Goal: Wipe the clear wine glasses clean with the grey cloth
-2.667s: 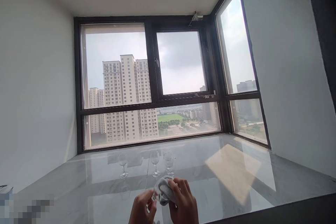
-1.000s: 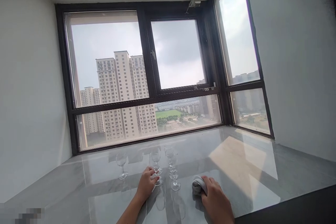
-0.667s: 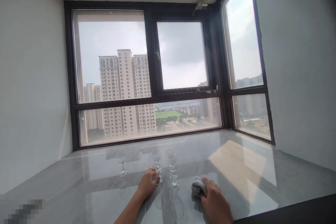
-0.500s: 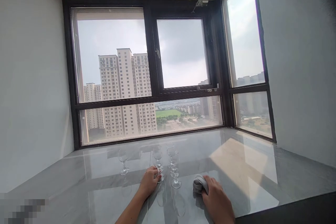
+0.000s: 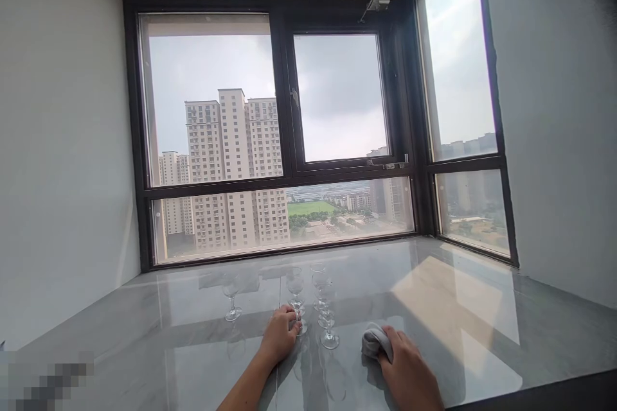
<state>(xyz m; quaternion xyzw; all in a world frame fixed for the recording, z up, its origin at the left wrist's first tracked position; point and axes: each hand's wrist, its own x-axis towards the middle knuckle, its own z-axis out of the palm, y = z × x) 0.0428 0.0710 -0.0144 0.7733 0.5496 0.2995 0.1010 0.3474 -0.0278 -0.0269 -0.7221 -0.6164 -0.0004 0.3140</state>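
My left hand (image 5: 280, 336) is closed around the stem of a clear wine glass (image 5: 295, 284), which stands upright on the glossy grey marble sill (image 5: 193, 340). Just right of it, another stemmed glass (image 5: 330, 338) stands at the front of a small group, with more glasses behind that overlap and are hard to tell apart. A single stemmed glass (image 5: 232, 312) stands apart to the left. My right hand (image 5: 405, 363) grips a bunched grey cloth (image 5: 375, 340) to the right of the glasses, low over the sill.
Dark-framed windows (image 5: 279, 183) rise behind the sill, with tall buildings outside. A white wall (image 5: 67, 141) bounds the left side and another wall (image 5: 559, 141) the right. Sunlight and reflections lie across the sill, whose dark front edge (image 5: 544, 392) shows at lower right.
The whole view has shifted slightly, so everything sits a little further right. Both hands keep their holds, on the wine glass and on the cloth.
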